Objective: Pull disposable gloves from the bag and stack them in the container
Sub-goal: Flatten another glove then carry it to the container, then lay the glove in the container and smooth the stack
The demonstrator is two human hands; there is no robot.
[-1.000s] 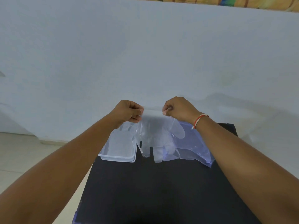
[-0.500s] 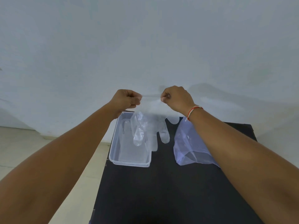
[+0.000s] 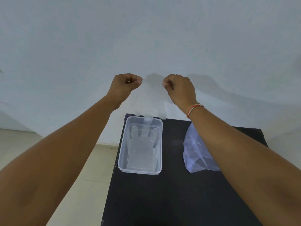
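Observation:
My left hand and my right hand are raised side by side in front of the wall, each pinching a top corner of one clear disposable glove. The glove hangs down between them, fingers downward, its tips reaching the far rim of the clear plastic container. That container sits on the black table and holds a flat clear glove. The bluish plastic bag lies to the container's right, partly hidden under my right forearm.
The black table is narrow; its left edge runs just beside the container, with tiled floor below. A plain white wall stands right behind the table's far edge.
Both hands have risen and moved apart, lifting the glove and stretching it flat. The glove has shifted left from over the bag to above the container's far end.

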